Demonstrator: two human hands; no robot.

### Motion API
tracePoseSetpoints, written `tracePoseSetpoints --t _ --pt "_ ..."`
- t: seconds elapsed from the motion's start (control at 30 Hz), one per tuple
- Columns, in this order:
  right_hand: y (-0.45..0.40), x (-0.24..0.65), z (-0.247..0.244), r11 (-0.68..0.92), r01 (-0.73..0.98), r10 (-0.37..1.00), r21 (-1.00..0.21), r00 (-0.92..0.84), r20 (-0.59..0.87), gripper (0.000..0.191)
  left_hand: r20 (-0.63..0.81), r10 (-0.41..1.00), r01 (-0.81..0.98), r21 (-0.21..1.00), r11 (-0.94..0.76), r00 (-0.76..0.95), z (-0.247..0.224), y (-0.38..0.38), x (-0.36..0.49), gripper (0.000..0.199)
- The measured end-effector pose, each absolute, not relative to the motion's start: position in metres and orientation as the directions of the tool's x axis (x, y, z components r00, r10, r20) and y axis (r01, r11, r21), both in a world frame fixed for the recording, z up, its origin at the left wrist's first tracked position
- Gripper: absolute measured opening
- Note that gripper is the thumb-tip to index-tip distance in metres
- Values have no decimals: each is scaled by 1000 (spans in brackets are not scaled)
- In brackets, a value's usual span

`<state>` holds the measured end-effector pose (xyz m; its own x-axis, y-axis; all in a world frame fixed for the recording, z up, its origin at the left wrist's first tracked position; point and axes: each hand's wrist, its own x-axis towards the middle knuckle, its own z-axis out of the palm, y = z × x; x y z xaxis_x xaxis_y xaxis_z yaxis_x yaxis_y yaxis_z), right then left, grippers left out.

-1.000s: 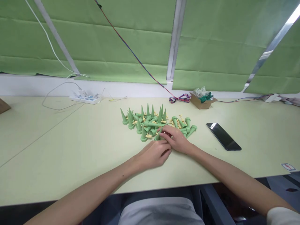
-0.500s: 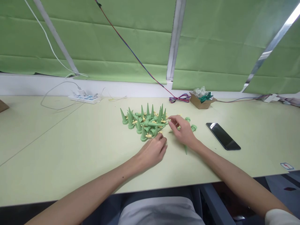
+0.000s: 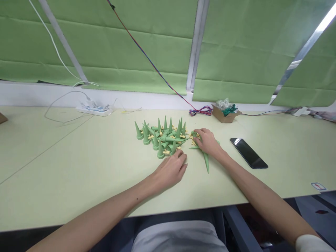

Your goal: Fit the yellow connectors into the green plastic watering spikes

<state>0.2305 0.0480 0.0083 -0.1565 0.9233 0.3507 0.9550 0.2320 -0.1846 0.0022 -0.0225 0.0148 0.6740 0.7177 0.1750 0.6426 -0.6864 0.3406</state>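
Note:
A pile of green plastic plant-watering spikes [image 3: 169, 139] with small yellow valves spreads over the table, several standing point up and others lying on their sides. At its near right edge rests my left hand [image 3: 172, 168], fingers curled closed beside an upright spike; whatever they may hold is hidden. My right hand [image 3: 209, 142] is over a smaller group to the right, thumb and fingertips closed around the round end of a green spike [image 3: 194, 133]. Yellow valves [image 3: 193, 141] lie under those fingertips. Another spike [image 3: 206, 162] points toward me from beneath that hand.
To the right lies a black phone [image 3: 249, 153]. Farther back are a small cardboard box [image 3: 225, 116] of plastic wrap and green material, a coiled red-blue cable [image 3: 201, 111] and a white power strip [image 3: 94, 110]. Green blinds [image 3: 136, 52] hang behind the table [image 3: 78, 175].
My right hand has moved right, from the edge of the large pile to the smaller group. More of the spike pointing toward me now shows. My left hand has stayed in place.

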Motion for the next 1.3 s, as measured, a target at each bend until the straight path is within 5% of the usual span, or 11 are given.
tracePoseSetpoints --t 0.77,1.3 --pt "54 228 7 194 963 955 -184 -143 260 44 214 602 485 416 -769 770 14 -21 3 21" --pt "50 228 8 237 918 941 -319 -134 312 40 239 598 470 428 -772 765 14 -22 3 21"
